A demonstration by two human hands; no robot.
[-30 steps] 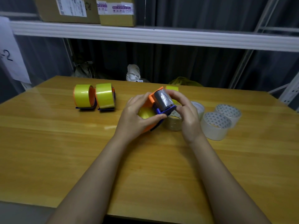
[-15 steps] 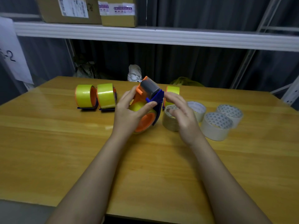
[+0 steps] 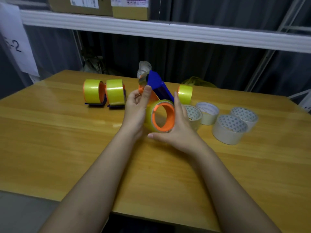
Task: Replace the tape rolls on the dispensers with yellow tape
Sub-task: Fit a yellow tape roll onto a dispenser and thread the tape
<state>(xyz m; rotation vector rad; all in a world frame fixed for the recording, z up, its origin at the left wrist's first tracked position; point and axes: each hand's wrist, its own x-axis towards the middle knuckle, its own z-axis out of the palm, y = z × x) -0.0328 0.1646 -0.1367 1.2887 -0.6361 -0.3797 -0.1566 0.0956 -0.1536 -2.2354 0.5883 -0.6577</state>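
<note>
While held up over the wooden tabletop point(image 3: 67, 148), blue-and-orange dispenser point(image 3: 157, 91) tilted, blue frame rising away from camera, metal roller end at top. Loaded with yellow tape roll point(image 3: 160, 117) on orange hub, hub opening facing camera. Shelf point(image 3: 168, 33) across top of view, cardboard boxes point(image 3: 107, 5) on it, dark curtain behind. White paper sign point(image 3: 13, 41) hanging at far left, "-2" legible. Left hand point(image 3: 136, 110) at left side of dispenser, thumb and fingers point(image 3: 147, 93) pinching orange part just under blue frame. Right hand point(image 3: 175, 130) cupped around roll from right and below, fingers point(image 3: 176, 101) straight and pressed together along roll's right side, thumb underneath. Two loaded dispensers point(image 3: 104, 95) left of hands, standing side by side on tabletop, touching or nearly, yellow rolls on orange hubs, blue bases. Spare yellow roll point(image 3: 185, 94) upright behind right hand, apart from it. Four whitish rolls point(image 3: 230, 128) lying flat to the right, clustered close; nearest point(image 3: 193, 113) partly hidden by right hand. Crumpled white item point(image 3: 143, 68) beyond tabletop's far edge, unclear what.
</note>
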